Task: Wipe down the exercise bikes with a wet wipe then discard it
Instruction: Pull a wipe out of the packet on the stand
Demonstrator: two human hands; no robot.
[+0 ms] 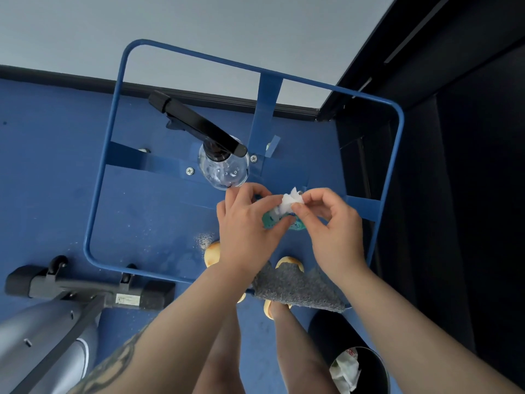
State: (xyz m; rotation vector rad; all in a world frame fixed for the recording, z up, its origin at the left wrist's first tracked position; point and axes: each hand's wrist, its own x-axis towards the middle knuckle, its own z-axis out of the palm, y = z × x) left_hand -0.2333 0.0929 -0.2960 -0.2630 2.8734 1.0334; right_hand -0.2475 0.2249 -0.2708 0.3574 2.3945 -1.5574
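Looking down, left to right:
bike (pixel 56 317): lower left on the blue floor, grey frame, black base bar with small wheels.
cart (pixel 110 115): blue tube frame, centre; clear spray bottle (pixel 223 166) with black trigger stands on its deck.
left hand (pixel 247 223): fingers curled, clamped on a teal wipe pack (pixel 270 221), just below the bottle.
wipe (pixel 289 201): white, sticking out of the pack top, between both hands.
right hand (pixel 326 220): thumb and forefinger pinched together on the wipe; other fingers loosely curled.
cloth (pixel 295 288): grey, draped on the cart's near rail under the wrists.
bin (pixel 369 368): black, lower right, crumpled white wipes inside.
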